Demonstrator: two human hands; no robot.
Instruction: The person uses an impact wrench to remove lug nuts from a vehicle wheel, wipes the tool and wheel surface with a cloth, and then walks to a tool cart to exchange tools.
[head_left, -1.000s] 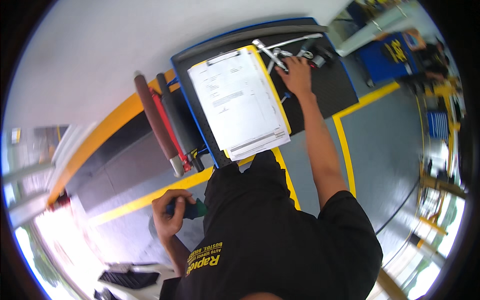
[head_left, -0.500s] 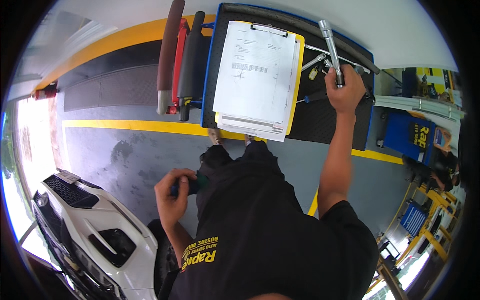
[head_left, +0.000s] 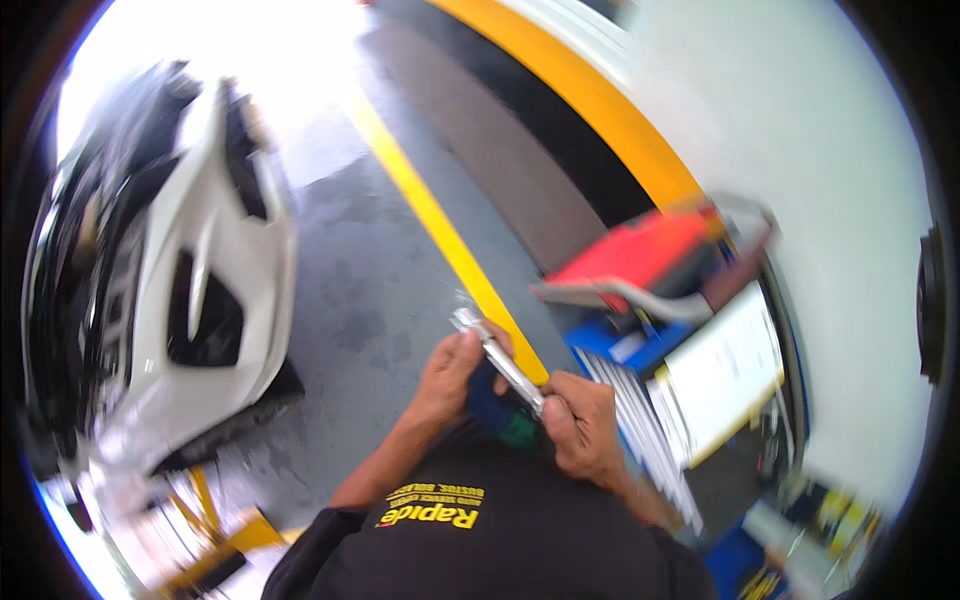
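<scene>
A chrome bar with a socket on one end (head_left: 512,374) lies slanted across the front of my body. My left hand (head_left: 450,372) is closed round its socket end, with the thumb along the metal. On the lower end, my right hand (head_left: 584,424) is closed, fingers curled and thumb on top. A dark blue and green item (head_left: 520,432) shows beneath the bar, between my hands. It is blurred, and I cannot tell exactly what it is or how it is gripped.
To my left stands a car with a white bumper (head_left: 265,290). On my right is a blue-edged tool cart with a clipboard of papers (head_left: 722,365) on it and a blurred red item (head_left: 640,255) beside it. A yellow line (head_left: 430,215) crosses the grey floor; a white wall (head_left: 780,110) rises behind the cart.
My view has swung left, away from the cart and toward the car. The right hand has brought the chrome bar from over the cart to my body, and the left hand now grips it too.
</scene>
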